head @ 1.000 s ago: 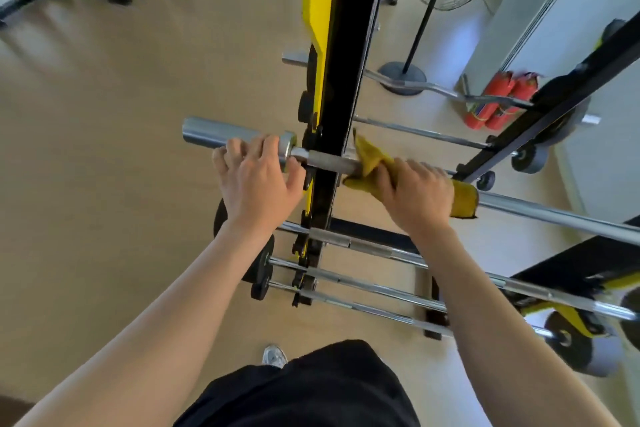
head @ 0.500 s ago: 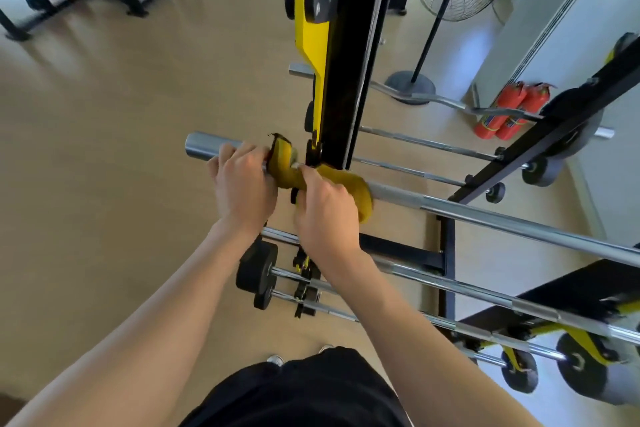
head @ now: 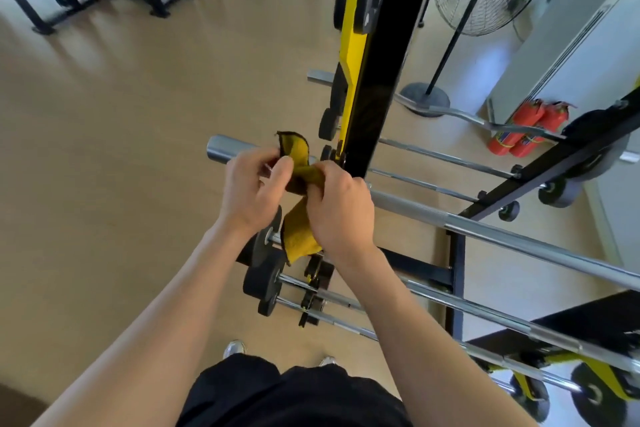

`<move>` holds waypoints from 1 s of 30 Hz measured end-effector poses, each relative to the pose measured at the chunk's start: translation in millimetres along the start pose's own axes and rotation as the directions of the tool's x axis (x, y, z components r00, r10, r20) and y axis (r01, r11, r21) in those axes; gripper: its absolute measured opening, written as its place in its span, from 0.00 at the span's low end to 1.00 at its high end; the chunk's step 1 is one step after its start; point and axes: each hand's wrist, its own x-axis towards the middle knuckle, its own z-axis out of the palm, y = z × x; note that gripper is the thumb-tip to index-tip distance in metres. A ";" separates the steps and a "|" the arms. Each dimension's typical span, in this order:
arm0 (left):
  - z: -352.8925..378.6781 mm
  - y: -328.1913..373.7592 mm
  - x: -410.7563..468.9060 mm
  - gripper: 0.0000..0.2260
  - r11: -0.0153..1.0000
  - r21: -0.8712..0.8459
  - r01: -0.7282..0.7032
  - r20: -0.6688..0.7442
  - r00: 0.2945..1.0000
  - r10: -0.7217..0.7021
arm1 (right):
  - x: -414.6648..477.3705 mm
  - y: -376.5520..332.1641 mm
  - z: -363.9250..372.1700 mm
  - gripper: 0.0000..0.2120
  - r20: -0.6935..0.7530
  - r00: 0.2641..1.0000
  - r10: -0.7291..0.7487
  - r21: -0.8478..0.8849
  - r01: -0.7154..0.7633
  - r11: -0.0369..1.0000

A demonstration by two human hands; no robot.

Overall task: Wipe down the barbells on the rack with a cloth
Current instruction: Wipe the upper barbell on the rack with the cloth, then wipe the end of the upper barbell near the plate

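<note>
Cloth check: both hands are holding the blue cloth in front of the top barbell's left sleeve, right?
Not quite: the cloth is yellow, not blue. The head view shows the left hand and right hand both gripping it, bunched between them, in front of the barbell sleeve.

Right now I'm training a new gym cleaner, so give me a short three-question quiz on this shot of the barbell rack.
1. True or false: the yellow cloth is wrapped flat around the top barbell.
2. Which hands hold the cloth? A) left hand only B) right hand only C) both
3. Fill in: the red items on the floor by the wall are two fire ____.

Key:
1. False: it is bunched between the left hand and right hand, one end hanging down.
2. C
3. extinguishers
</note>
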 end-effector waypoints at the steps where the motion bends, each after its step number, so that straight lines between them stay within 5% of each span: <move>1: -3.9 3.6 5.1 0.14 1.000 -0.026 0.010 0.027 1.000 -0.009 | -1.3 -5.2 1.6 0.10 -0.025 1.000 0.000 0.021 0.000 1.000; 5: -31.5 1.2 25.7 0.11 0.972 -0.203 0.122 0.098 0.990 -0.103 | 2.1 -29.5 7.0 0.09 -0.101 0.989 -0.107 0.150 0.122 0.981; 7: -46.7 -1.0 31.2 0.12 0.931 -0.327 0.163 0.180 0.978 -0.108 | 7.2 -40.3 8.6 0.08 -0.056 0.984 -0.172 0.421 0.179 0.889; 9: -57.9 -2.5 34.9 0.15 0.865 -0.432 0.256 0.219 0.960 -0.174 | 12.7 -51.6 8.7 0.06 0.053 0.987 -0.150 0.615 0.086 0.783; 12: -75.2 -9.7 43.0 0.15 0.687 -0.613 0.391 0.205 0.918 -0.340 | 22.7 -62.4 8.1 0.14 0.130 0.990 -0.060 0.596 -0.030 0.802; 17: -105.9 -17.8 51.7 0.08 0.875 -0.406 0.263 0.270 0.950 -0.160 | 26.6 -66.5 21.4 0.08 0.256 0.962 -0.094 0.538 -0.061 0.841; 22: -112.7 -35.6 56.6 0.10 0.976 -0.155 0.153 0.231 0.966 -0.115 | 15.2 -77.2 39.8 0.05 0.073 0.997 0.039 0.442 -0.067 0.895; 28: -106.8 -62.8 58.9 0.12 0.993 0.077 0.092 0.146 0.984 -0.102 | 13.5 -66.5 36.0 0.13 0.144 0.961 0.236 0.096 -0.251 0.963; 30: -104.1 -70.6 58.8 0.13 0.982 0.160 0.103 0.056 0.992 -0.113 | 13.7 -64.2 24.1 0.14 0.137 0.952 0.272 0.124 -0.289 0.949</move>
